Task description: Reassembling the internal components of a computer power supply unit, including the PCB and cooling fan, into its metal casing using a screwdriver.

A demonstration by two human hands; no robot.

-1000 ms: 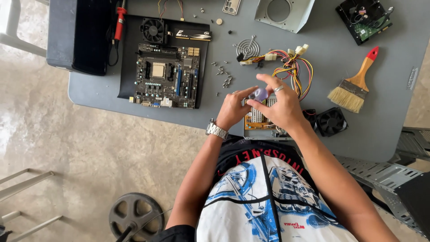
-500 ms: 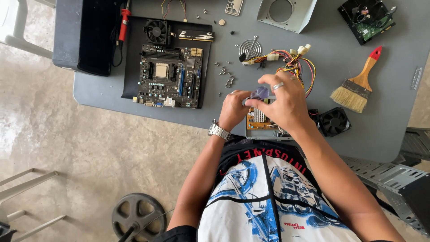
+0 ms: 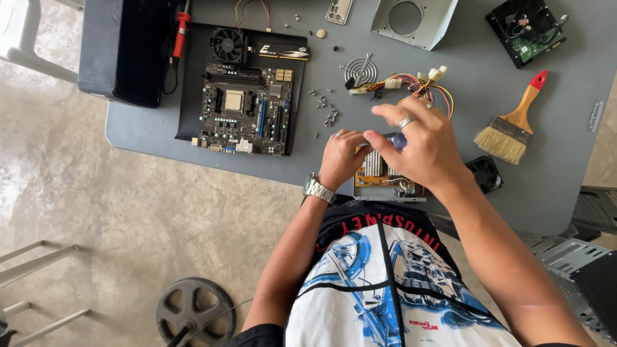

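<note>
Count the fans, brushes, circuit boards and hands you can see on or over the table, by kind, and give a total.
Fans: 2, one on the black mat, one at the table edge
Brushes: 1
Circuit boards: 3, motherboard, orange board under the hands, green board
Hands: 2, left, right
Total: 8

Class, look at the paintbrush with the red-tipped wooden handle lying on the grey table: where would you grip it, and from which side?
Grip the paintbrush by its bare wooden handle, probably coming from above. It lies flat, bristles toward the person, red tip pointing away, with clear table on both sides of the handle.
</note>
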